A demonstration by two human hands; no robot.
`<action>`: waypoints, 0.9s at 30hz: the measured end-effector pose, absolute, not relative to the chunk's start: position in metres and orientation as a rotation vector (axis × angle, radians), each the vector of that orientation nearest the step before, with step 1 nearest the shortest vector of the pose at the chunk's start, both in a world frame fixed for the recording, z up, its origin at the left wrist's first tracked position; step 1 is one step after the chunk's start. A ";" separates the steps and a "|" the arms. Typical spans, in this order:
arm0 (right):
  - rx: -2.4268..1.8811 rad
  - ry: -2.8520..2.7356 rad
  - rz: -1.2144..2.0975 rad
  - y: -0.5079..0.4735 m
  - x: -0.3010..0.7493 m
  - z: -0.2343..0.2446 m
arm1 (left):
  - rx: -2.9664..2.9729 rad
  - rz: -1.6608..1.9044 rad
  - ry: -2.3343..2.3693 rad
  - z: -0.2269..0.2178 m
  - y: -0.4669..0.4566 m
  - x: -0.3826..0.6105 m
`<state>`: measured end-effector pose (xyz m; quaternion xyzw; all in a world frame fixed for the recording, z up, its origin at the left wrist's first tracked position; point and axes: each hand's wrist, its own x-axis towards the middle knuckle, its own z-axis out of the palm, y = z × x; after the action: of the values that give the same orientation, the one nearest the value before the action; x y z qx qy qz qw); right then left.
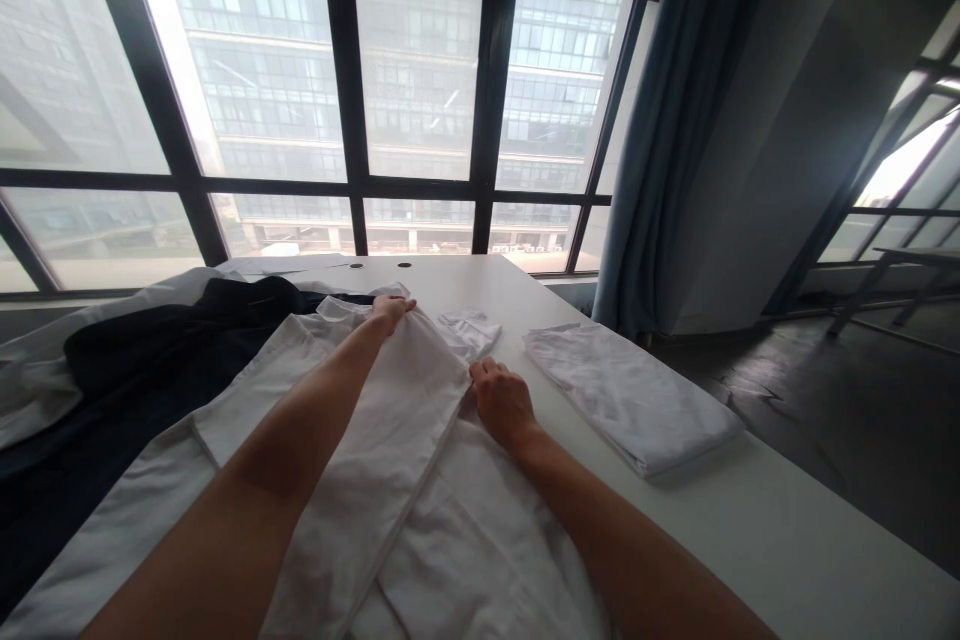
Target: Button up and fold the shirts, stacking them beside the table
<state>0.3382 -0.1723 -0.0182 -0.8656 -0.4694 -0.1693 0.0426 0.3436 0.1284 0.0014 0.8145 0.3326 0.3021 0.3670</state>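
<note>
A white shirt (405, 460) lies spread on the white table (787, 530) in front of me, one side folded over the middle. My left hand (390, 308) reaches far out and pinches the shirt's fabric near the collar end. My right hand (501, 402) rests on the shirt beside the folded edge, fingers curled and pressing the cloth. A sleeve cuff (471, 328) sticks out just beyond my right hand.
A folded white garment (630, 395) lies to the right on the table. Dark navy clothing (150, 350) and more white cloth (37, 380) are piled at the left. Large windows (412, 100) and a blue curtain (675, 120) stand behind; the table's right edge drops to dark floor.
</note>
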 end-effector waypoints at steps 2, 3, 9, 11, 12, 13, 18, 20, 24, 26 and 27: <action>-2.645 -1.440 -0.516 -0.172 0.338 -0.019 | 2.076 0.811 0.904 0.005 0.126 0.338; -2.645 -1.442 -0.516 -0.172 0.338 -0.019 | 2.075 0.836 0.911 0.008 0.124 0.336; -2.637 -1.495 -0.514 -0.173 0.337 -0.017 | 1.930 1.007 0.827 0.025 0.112 0.339; -2.608 -1.546 -0.505 -0.174 0.336 -0.015 | 1.971 1.027 0.803 0.025 0.110 0.342; -2.596 -1.567 -0.497 -0.175 0.335 -0.014 | 2.019 1.026 0.787 0.023 0.110 0.343; -2.593 -1.580 -0.484 -0.176 0.335 -0.013 | 2.067 1.017 0.765 0.020 0.111 0.345; -2.622 -1.568 -0.441 -0.177 0.335 -0.012 | 2.221 0.856 0.625 0.006 0.108 0.345; -2.618 -1.548 -0.442 -0.176 0.336 -0.014 | 2.333 0.810 0.517 0.001 0.100 0.342; -2.629 -1.533 -0.431 -0.174 0.337 -0.016 | 2.863 0.762 -0.010 -0.009 0.077 0.330; -2.637 -1.526 -0.412 -0.173 0.336 -0.017 | 3.049 0.651 -0.230 -0.012 0.070 0.324; -2.636 -1.520 -0.402 -0.173 0.336 -0.017 | 3.102 0.594 -0.272 -0.012 0.069 0.322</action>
<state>0.3364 -0.1730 -0.0168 -0.8584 -0.4947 -0.1310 0.0360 0.3220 0.0688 -0.0123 0.9784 -0.0859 0.1874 -0.0143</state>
